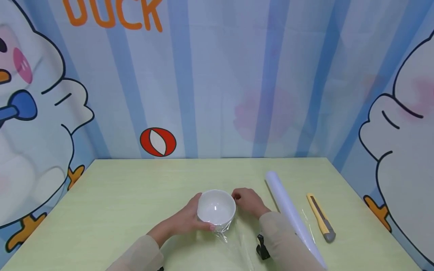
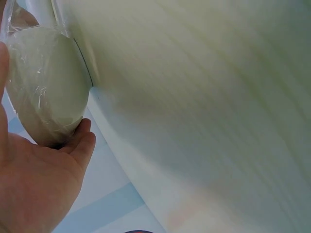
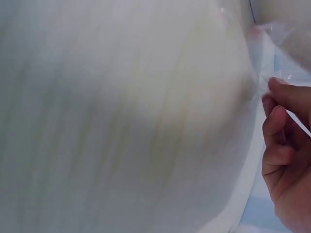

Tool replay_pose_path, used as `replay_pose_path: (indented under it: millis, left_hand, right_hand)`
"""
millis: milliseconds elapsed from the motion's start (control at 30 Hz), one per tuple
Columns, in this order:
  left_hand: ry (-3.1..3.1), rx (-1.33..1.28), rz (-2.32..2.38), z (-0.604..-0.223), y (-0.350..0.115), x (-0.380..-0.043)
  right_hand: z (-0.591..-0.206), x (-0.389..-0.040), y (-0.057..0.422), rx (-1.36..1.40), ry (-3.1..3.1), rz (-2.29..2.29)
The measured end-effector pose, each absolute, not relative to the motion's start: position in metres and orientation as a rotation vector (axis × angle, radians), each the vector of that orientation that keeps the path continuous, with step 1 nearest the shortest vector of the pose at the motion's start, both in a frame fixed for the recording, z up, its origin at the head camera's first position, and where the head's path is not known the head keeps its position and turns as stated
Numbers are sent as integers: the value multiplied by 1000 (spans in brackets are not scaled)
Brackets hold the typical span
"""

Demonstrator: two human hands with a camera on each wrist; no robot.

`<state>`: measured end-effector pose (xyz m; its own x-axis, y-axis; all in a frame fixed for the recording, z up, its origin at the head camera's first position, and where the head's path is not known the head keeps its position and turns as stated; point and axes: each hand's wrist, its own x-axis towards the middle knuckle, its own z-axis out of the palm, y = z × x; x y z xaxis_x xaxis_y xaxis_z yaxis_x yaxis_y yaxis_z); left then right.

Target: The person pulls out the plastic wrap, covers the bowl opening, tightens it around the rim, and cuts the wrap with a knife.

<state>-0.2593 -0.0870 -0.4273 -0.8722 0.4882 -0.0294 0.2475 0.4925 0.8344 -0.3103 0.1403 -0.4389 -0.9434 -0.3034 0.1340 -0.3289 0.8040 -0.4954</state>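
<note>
A white bowl [image 1: 216, 206] is held up over the table, tilted so its glossy inside faces the head camera. My left hand [image 1: 186, 218] grips it from the left, thumb near the lower rim and fingers around the far side. Clear plastic wrap [image 2: 41, 92] clings wrinkled to the bowl's outside in the left wrist view, and a loose part hangs below the rim in the head view. To the bowl's right, my right hand [image 1: 249, 202] has curled fingers. In the right wrist view its thumb and forefinger pinch the edge of the film [image 3: 282, 36].
A long, pale roll [image 1: 288, 207] lies slantwise on the table [image 1: 142, 195], right of my right hand. Beyond it lies a yellow and grey utility knife [image 1: 321, 218]. Something small and black [image 1: 262, 248] shows beside my right sleeve. A striped curtain [image 1: 220, 75] backs the table.
</note>
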Motion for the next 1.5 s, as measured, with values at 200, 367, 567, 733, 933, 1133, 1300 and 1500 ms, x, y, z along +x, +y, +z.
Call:
replay_pose_path:
  millis: [200,367,567,733,933,1133,1300,1500]
  left_hand:
    - [2489,672,1317,-426,-88,-259]
    - [2477,688,1331,-424,-88,-257]
    - [2481,707,1329,-422,-88,-255]
    - [2518,724,1299,-423,-90,-257]
    - [2508,728,1294,-424,-88,-258]
    - [2520,682,1259,-421,-86,-257]
    - [2511,652,1249,-422,-83,-256]
    - [2547,560,1189,-421,-83,-256]
  right_hand:
    - [-438,-307,139,604,-2922,828]
    - [-440,-306,139,604,-2948,999]
    - [-442,-305,139,563,-2944,1253]
    - [-445,-304,138,504,-2931,1445]
    - [-447,-299,141,488,-2916,1629]
    - [-445,-295,150,480,-2906,1934]
    - [-442,-287,151,310,-2976,2018]
    - [-441,-277,149,271,-3004,1999]
